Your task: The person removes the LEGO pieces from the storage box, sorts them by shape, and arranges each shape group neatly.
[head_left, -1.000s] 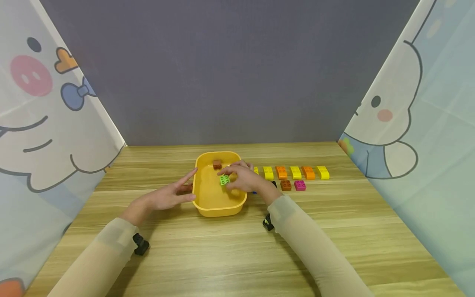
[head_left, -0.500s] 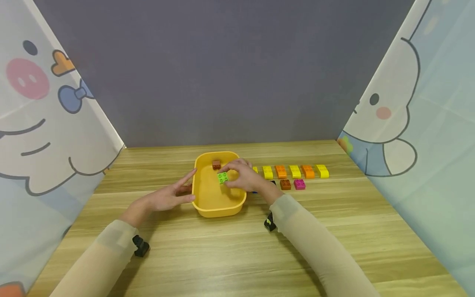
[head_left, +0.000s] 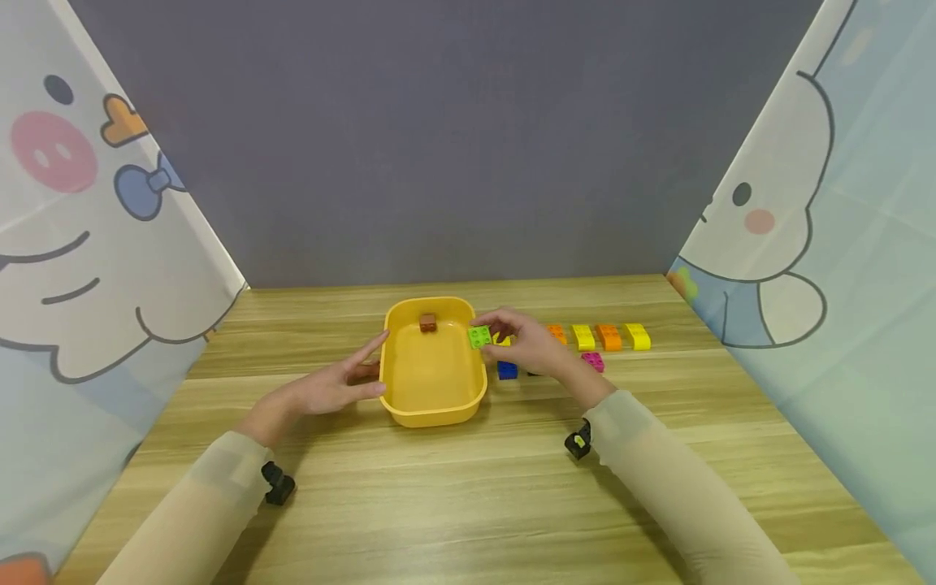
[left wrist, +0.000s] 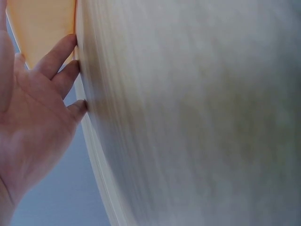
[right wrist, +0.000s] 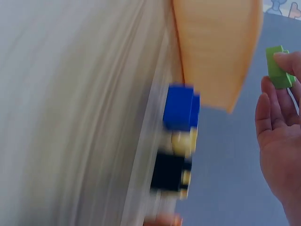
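My right hand (head_left: 528, 343) pinches a light green toy building block (head_left: 479, 336) between thumb and fingers, just above the right rim of a yellow plastic bin (head_left: 431, 418). The right wrist view shows that block (right wrist: 277, 66) held clear of the table. One brown block (head_left: 427, 323) lies inside the bin near its far end. My left hand (head_left: 329, 388) rests against the bin's left side, thumb and fingers spread and straight. In the left wrist view, fingertips of the left hand (left wrist: 42, 103) touch the bin wall (left wrist: 42, 23) close to the tabletop.
Right of the bin, blocks stand in two rows on the wooden table (head_left: 439, 504). The far row has yellow and orange blocks (head_left: 608, 337); the near row has a blue block (head_left: 507, 370) and a magenta block (head_left: 593, 361). My right hand covers some. A grey panel (head_left: 453, 146) stands behind.
My right hand has lifted the green block out of the bin and carried it right, over the rim. My left hand stays at the bin's side.
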`<state>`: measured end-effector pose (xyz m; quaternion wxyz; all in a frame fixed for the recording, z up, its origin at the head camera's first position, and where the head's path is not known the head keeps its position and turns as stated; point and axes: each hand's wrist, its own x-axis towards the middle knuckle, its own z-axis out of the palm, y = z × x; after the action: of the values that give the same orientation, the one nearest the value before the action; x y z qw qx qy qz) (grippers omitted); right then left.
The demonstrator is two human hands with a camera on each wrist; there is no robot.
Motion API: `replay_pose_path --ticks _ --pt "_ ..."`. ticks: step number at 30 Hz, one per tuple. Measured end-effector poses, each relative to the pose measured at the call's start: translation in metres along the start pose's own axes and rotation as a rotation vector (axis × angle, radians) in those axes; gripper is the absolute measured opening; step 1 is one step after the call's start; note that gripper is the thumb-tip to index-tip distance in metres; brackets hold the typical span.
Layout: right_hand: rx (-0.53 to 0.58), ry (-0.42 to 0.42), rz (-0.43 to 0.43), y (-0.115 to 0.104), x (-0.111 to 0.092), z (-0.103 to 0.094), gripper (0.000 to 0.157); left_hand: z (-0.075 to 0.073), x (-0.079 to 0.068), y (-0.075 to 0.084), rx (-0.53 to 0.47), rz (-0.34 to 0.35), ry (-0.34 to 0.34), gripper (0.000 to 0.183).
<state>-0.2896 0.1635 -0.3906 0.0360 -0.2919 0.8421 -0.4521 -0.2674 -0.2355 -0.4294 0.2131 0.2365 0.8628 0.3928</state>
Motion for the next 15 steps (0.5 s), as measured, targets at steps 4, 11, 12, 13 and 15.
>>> replay_pose_path --ticks 4,11,12,13,15 --pt "-0.005 0.047 0.066 0.009 -0.022 -0.025 0.042 -0.001 -0.001 0.0 -0.009 -0.009 0.004 0.098" --pt "-0.06 0.113 0.195 0.031 -0.061 -0.066 0.042 -0.001 -0.001 -0.001 -0.021 -0.002 -0.002 0.098" --pt "-0.062 0.118 0.207 0.033 -0.067 -0.071 0.042 -0.001 -0.001 -0.001 -0.018 -0.001 -0.004 0.098" --pt "-0.067 0.124 0.216 0.035 -0.072 -0.076 0.042 -0.001 -0.001 -0.001 -0.014 0.002 -0.005 0.099" --pt "-0.072 0.138 0.232 0.041 -0.083 -0.085 0.042 -0.001 -0.001 -0.001 -0.009 0.003 -0.007 0.098"
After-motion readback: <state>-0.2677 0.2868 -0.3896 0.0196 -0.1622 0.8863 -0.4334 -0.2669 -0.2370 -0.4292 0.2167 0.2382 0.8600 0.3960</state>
